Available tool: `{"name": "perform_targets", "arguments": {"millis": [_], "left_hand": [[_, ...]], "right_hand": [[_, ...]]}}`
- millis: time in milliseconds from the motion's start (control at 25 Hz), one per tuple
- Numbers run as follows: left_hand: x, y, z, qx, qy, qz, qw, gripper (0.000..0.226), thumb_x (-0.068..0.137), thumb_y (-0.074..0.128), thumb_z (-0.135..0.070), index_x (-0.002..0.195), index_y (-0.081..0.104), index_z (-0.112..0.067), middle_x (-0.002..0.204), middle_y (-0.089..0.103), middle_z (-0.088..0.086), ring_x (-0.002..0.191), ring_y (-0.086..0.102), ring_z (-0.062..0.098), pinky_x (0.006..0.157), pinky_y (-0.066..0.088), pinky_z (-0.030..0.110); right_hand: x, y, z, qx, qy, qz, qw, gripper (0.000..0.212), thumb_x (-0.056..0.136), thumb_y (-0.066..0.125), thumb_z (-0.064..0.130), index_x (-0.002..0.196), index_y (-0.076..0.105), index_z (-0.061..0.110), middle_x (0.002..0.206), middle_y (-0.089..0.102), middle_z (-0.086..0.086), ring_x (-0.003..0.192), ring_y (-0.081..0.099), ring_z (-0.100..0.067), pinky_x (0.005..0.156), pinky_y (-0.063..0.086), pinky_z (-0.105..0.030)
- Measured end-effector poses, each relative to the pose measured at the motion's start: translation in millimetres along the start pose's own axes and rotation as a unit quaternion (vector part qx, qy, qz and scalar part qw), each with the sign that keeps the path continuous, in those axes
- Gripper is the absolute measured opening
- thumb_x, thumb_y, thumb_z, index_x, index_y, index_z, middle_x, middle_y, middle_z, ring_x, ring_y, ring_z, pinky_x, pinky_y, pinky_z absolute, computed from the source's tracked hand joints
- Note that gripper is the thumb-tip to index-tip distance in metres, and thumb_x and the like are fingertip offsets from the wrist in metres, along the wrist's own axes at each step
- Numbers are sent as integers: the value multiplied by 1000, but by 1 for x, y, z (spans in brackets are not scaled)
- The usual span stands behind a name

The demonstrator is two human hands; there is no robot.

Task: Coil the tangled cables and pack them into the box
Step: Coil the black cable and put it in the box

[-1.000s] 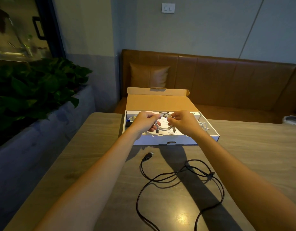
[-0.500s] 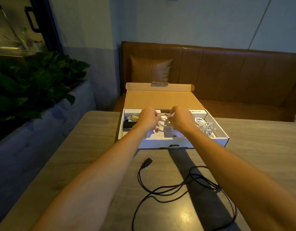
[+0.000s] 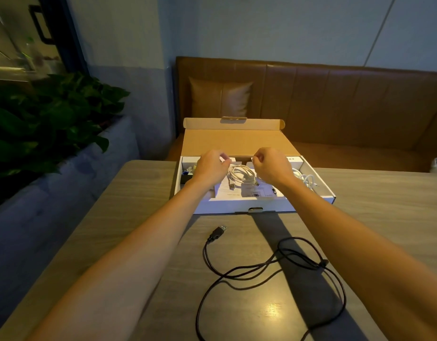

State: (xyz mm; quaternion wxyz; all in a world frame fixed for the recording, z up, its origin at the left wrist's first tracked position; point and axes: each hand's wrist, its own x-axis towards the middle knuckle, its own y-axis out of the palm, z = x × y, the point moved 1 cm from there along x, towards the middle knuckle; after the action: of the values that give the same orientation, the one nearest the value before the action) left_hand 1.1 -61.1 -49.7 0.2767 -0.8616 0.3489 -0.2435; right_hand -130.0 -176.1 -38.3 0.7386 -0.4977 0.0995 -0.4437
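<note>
Nearest on the wooden table [image 3: 129, 207], a black cable [image 3: 269, 269] is seen lying in loose, uncoiled loops, with its USB plug [image 3: 218, 233] pointing toward the far side, just short of the box. Two bare forearms are stretched over the table from the near edge, one on each side of this cable.

Farther away, an open white cardboard box [image 3: 237, 207] is set on the table, its brown lid [image 3: 234, 141] folded back over the far edge. Inside it, a coiled white cable [image 3: 240, 175] is laid on printed paper sheets [image 3: 247, 193] near the middle. A second white cable [image 3: 307, 180] is bundled at the right end of the box, and a few small items, too dim to be identified, are kept in the left compartment.

The left hand [image 3: 212, 166] is held above the left part of the box with its fingers curled loosely inward; nothing is seen pinched in it. The right hand [image 3: 269, 164] is held above the middle-right part, likewise curled into a loose fist, with nothing visibly gripped. The coiled white cable lies between and below the two hands, apparently free of both.

Beyond the table, a brown leather bench [image 3: 335, 99] with a cushion [image 3: 221, 99] is placed against the wall. Green plants [image 3: 45, 124] are seen at the far left.
</note>
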Motion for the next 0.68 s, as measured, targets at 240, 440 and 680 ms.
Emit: {"name": "perform_targets", "arguments": {"millis": [240,440,680], "left_hand": [[-36,-16,-17,-12,41,44,998,21,102,55,-27,114,67,-15,102,65,5,88,65,20,70,55,29],[-84,-24,-30,5,112,166,980,19,104,52,-25,108,68,-17,99,68,5,77,65,13,64,50,20],[-126,-41,0,45,106,237,965,24,99,53,-11,107,71,-25,111,67,0,102,62,15,89,56,33]], "right_hand": [[-35,-29,7,39,-60,86,994,21,100,58,22,111,72,11,99,69,-3,89,62,-20,75,52,-25],[-101,-39,32,14,-160,210,964,22,98,61,26,109,74,11,93,73,-4,82,67,-17,79,57,-31],[-165,-6,73,-120,-181,324,921,48,84,67,62,109,64,21,95,61,6,86,58,-13,83,54,-32]]}}
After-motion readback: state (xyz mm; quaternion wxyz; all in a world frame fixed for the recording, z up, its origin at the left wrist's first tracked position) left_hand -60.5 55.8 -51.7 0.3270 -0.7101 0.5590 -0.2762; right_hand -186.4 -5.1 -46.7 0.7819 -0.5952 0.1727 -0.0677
